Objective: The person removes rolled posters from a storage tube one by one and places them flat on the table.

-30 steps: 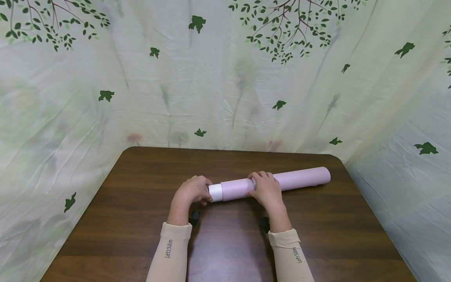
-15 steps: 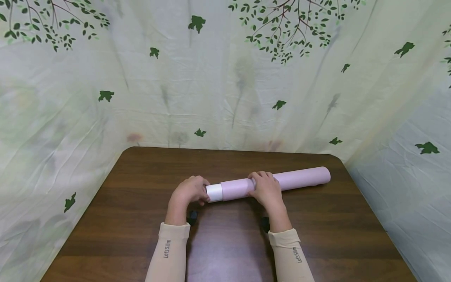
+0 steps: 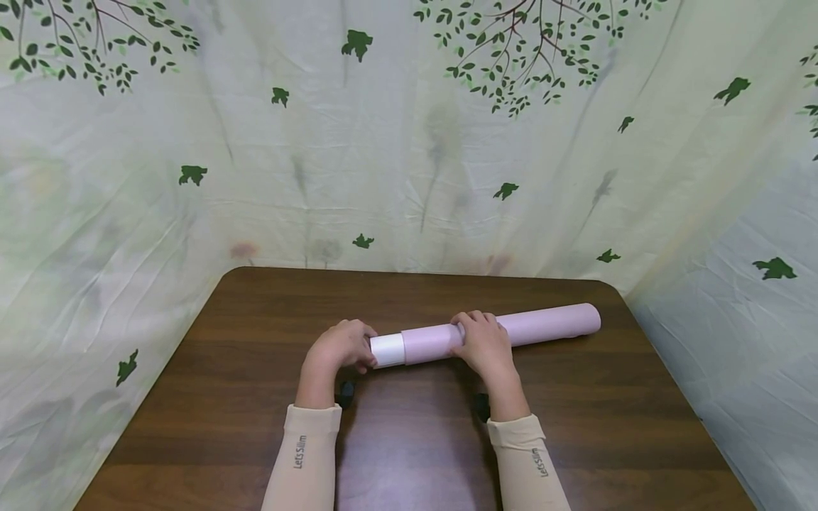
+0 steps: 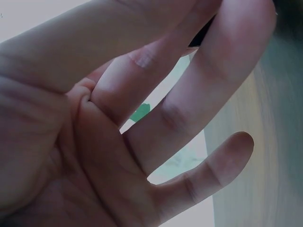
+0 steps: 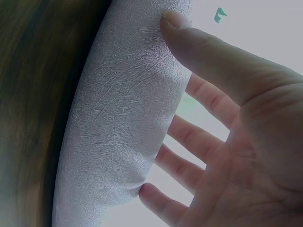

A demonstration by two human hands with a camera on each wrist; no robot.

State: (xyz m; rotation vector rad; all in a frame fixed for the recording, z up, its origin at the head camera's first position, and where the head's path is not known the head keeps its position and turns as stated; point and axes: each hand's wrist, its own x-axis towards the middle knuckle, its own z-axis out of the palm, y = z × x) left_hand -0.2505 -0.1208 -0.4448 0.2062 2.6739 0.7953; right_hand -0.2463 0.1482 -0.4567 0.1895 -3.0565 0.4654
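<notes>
Where the pink roll point(image 3: 551, 322) is lying: across the table point(image 3: 409, 443), far half.
Left hand point(image 3: 339, 349): you're pinching the white core point(image 3: 388, 350), left end.
Right hand point(image 3: 483, 343): you're gripping mid-roll.
Pink roll: probably light, denting if squeezed; hold mid-length, softly.

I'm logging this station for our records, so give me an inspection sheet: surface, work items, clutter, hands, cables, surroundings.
Surface: brown wood-grain table, pale sheen near the front
Work items: pink roll with a textured face, lying aslant; white section protruding from its left end
Clutter: nothing seen
Hands: left hand holds the white section's end; right hand grips the pink roll
Cables: nothing seen
Surroundings: pale cloth with green leaf prints, creased
</notes>
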